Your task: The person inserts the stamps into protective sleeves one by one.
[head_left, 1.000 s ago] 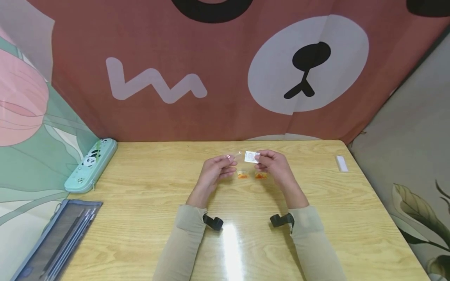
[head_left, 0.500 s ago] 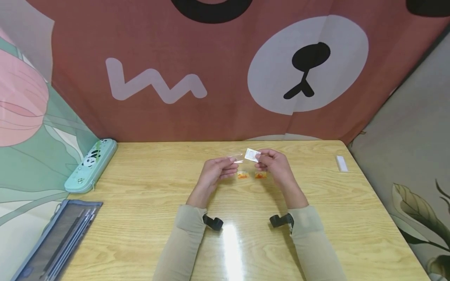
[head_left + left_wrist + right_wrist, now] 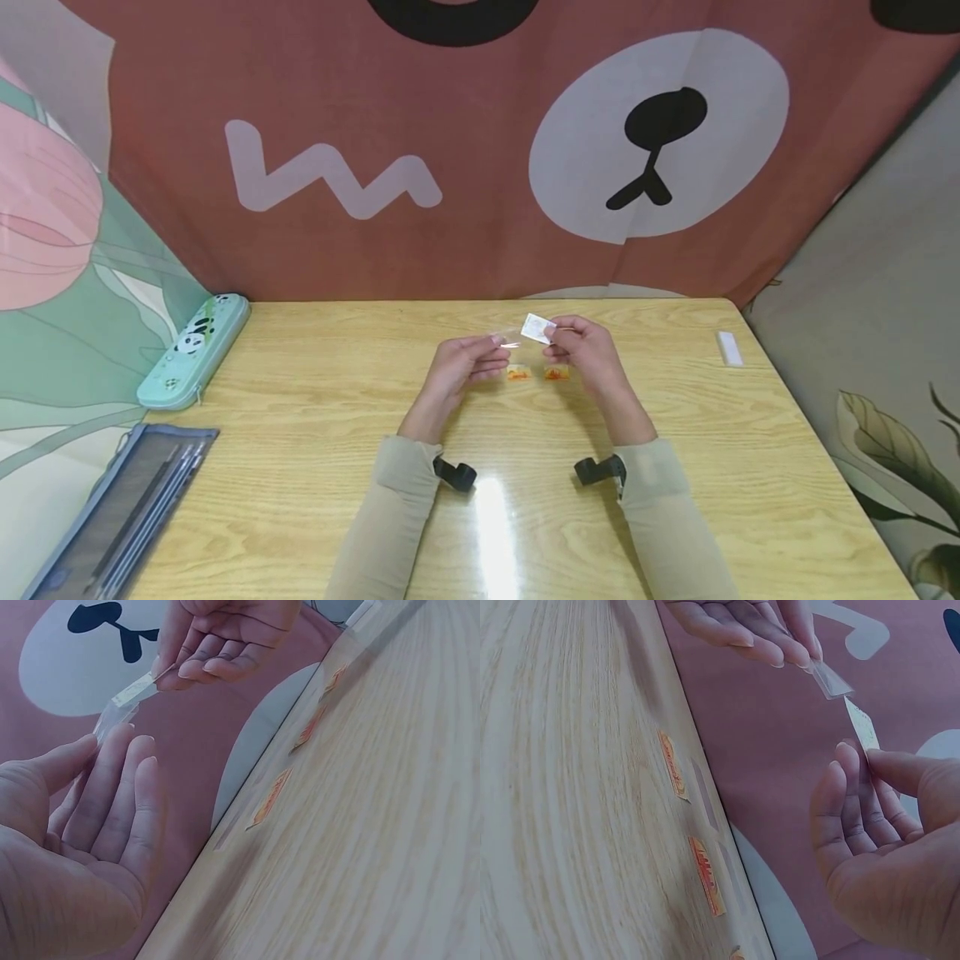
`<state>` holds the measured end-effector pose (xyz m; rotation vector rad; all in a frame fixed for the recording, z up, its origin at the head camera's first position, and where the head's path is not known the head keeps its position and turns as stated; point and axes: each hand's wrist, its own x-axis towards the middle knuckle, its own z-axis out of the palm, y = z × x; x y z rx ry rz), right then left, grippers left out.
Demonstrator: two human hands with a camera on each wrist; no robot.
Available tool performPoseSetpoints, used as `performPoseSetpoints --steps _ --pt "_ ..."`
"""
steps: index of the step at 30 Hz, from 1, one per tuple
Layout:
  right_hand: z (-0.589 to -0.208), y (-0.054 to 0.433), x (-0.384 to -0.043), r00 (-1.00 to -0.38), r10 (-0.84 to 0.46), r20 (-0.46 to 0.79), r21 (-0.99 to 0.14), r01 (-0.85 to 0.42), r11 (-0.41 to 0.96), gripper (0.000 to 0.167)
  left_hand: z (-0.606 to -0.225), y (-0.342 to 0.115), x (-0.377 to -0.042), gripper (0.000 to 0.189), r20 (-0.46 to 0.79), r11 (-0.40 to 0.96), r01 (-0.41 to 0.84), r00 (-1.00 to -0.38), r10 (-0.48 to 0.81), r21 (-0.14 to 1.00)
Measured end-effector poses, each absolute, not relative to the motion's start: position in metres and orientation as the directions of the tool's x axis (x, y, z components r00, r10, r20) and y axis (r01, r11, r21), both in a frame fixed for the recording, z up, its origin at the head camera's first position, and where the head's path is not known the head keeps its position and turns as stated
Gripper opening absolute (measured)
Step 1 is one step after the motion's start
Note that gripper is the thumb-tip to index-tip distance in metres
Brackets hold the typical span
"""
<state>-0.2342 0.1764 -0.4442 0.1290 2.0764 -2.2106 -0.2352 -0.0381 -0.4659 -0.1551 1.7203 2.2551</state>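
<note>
Between thumb and fingers, my left hand [image 3: 459, 371] pinches a small clear plastic sleeve [image 3: 829, 679]. My right hand [image 3: 592, 354] pinches a small white card [image 3: 535, 327] with faint print, held just right of the sleeve. In the right wrist view the card's far corner [image 3: 847, 703] lies close to the sleeve's end; whether they touch I cannot tell. Both are held above the table. Below the hands, small orange-and-yellow cards lie flat: one card [image 3: 518, 372] near the left fingers, another card [image 3: 557, 372] under the right hand. The left wrist view shows a third orange piece [image 3: 335, 679].
A mint panda pencil case [image 3: 195, 354] stands at the table's back left. Nearer lies a blue-edged mesh pouch [image 3: 123, 517] with pencils inside. A white eraser-like block [image 3: 728, 349] rests at the far right. A brown bear-print curtain [image 3: 375, 258] hangs behind the table [image 3: 300, 467].
The white card has risen slightly and tilted in my right hand. The plastic sleeve has turned a little in my left fingers. Both arms have stayed nearly still.
</note>
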Motion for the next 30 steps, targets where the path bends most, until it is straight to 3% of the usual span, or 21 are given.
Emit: performPoseSetpoints --steps 8,16,30 --pt "-0.4453 0.1765 -0.2355 -0.991 -0.03 -0.129 -0.99 0.131 -0.044 0.02 -0.4664 -0.0371 -0.2355 0.032 -0.271 -0.233 -0.304 -0.949 0.162 0.924" --pt "-0.4449 0.1765 -0.2339 -0.991 -0.05 -0.123 -0.99 0.119 0.07 0.03 -0.465 -0.0367 -0.2346 0.038 -0.259 -0.242 -0.291 -0.953 0.156 0.926" --pt "-0.4455 0.1777 -0.234 -0.989 -0.063 -0.131 -0.986 0.123 0.116 0.033 -0.4651 -0.0349 -0.2343 0.029 -0.23 -0.273 -0.252 -0.967 0.109 0.929"
